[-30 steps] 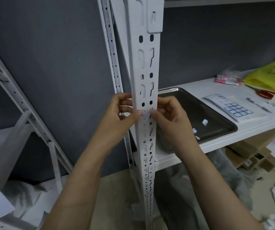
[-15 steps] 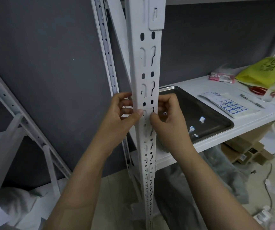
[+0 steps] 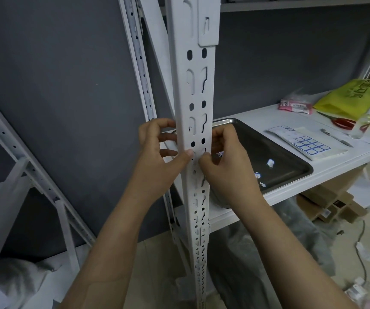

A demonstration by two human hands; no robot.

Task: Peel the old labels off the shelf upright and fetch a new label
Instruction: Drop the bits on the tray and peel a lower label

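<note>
My left hand (image 3: 159,157) and right hand (image 3: 224,166) both curl around the white perforated metal shelf upright (image 3: 193,90), with the thumbs pressed on its front face and almost meeting. Any old label under them is white on white, so I cannot see it. If I pull too fast, it may tear and leave bits. Behind, the dark metal tray (image 3: 257,139) holds torn white scraps (image 3: 270,163). The sheet of blue-framed new labels (image 3: 309,144) lies farther along the white shelf board (image 3: 257,114).

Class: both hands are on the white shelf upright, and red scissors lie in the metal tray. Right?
No. In the head view the red scissors lie on the shelf near the yellow bag; the metal tray holds paper scraps.
</note>
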